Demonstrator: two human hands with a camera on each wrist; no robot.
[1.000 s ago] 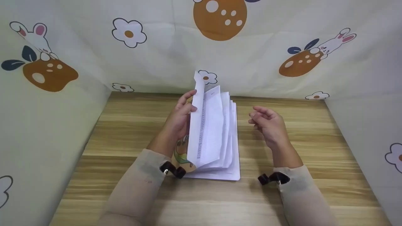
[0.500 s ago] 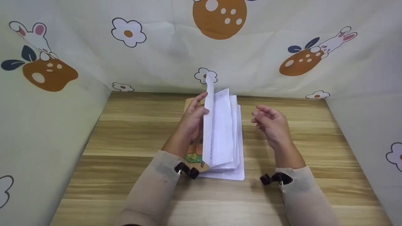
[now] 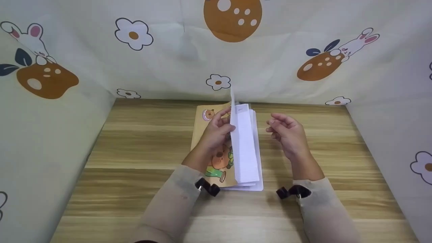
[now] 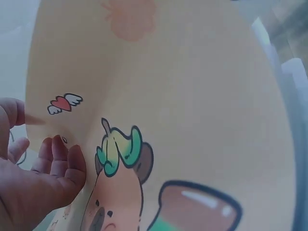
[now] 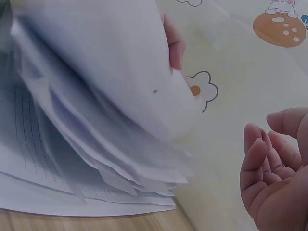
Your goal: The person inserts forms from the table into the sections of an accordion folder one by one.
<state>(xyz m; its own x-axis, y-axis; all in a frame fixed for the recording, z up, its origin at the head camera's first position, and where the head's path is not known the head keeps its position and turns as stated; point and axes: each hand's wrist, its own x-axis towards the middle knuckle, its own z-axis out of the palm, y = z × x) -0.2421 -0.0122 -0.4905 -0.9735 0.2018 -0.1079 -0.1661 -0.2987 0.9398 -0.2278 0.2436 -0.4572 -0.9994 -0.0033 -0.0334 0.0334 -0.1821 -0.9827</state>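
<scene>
A notebook (image 3: 248, 148) with white pages lies partly opened on the table. Its tan cover (image 3: 202, 135), printed with cartoon animals, is raised and bent toward the right. My left hand (image 3: 217, 131) pinches the free edge of that cover, thumb on the inner white side and fingers on the printed side. In the left wrist view the cover (image 4: 207, 110) fills most of the picture, with my left hand (image 4: 43, 178) at its left edge. To the right of the notebook, my right hand (image 3: 287, 133) hovers with loosely curled fingers and holds nothing. Several pages (image 5: 110, 144) fan out beneath the cover.
The wood-grain table (image 3: 135, 141) runs back to a cloth wall (image 3: 182, 60) printed with flowers, rabbits and orange fruit. Similar cloth walls stand on the left and right. A small black camera mount (image 3: 207, 187) sits on the left wrist, another (image 3: 293, 191) on the right.
My left hand has moved right, swinging the raised cover over toward the pages. More of the printed outer side now shows, and fewer pages are visible. The right hand has barely moved.
</scene>
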